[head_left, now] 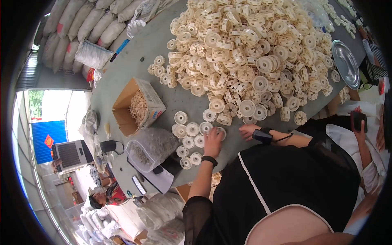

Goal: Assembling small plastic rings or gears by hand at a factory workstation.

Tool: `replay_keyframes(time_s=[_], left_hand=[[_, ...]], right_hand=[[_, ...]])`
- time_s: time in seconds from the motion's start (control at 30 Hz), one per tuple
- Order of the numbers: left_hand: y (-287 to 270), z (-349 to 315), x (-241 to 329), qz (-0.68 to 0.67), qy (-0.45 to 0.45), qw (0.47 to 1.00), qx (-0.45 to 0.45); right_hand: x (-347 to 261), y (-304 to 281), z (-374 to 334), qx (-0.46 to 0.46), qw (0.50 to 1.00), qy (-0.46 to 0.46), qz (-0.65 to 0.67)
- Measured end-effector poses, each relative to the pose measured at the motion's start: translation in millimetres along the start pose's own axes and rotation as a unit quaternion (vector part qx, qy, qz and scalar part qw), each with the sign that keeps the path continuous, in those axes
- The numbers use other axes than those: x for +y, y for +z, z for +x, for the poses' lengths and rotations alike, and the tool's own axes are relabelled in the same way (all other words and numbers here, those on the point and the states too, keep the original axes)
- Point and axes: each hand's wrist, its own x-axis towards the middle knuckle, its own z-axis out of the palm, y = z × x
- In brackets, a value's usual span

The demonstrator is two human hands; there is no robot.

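My left hand [213,143] is over the table's near edge, its fingers closed at the side of a white plastic wheel [221,134]. To its left, several round white plastic wheels [192,130] lie flat in a loose group of rows. My right hand [246,131] is just right of that wheel, fingers loosely bent and apart, with nothing visible in them. A big heap of cream-coloured slotted plastic wheels [247,108] rises in front of both hands. I wear a dark band on the left wrist and a black device with a cable on the right.
An open cardboard box [154,102] of small beige pieces stands left on the grey-green table [122,77]. A clear plastic bag [163,143] lies closer to me. A metal basin [345,63] sits far right. Another person's hand holds a phone [358,121] at right. Stacked sacks [87,24] line the back left.
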Motion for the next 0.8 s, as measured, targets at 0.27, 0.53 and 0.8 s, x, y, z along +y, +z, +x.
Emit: replay_keyframes(time_s=[0.27,0.53,0.8], left_hand=[[-36,15,-12,-0.064,-0.087,0.991,0.082],[-22,68,19,-0.013,-0.055,0.991,0.12],[-43,37,49,-0.204,-0.172,0.955,0.127]], right_hand=[[-4,2,9,-0.064,0.998,0.007,0.021],[-10,12,4,-0.099,0.994,0.024,0.026],[-21,36,-18,-0.175,0.96,0.065,0.208]])
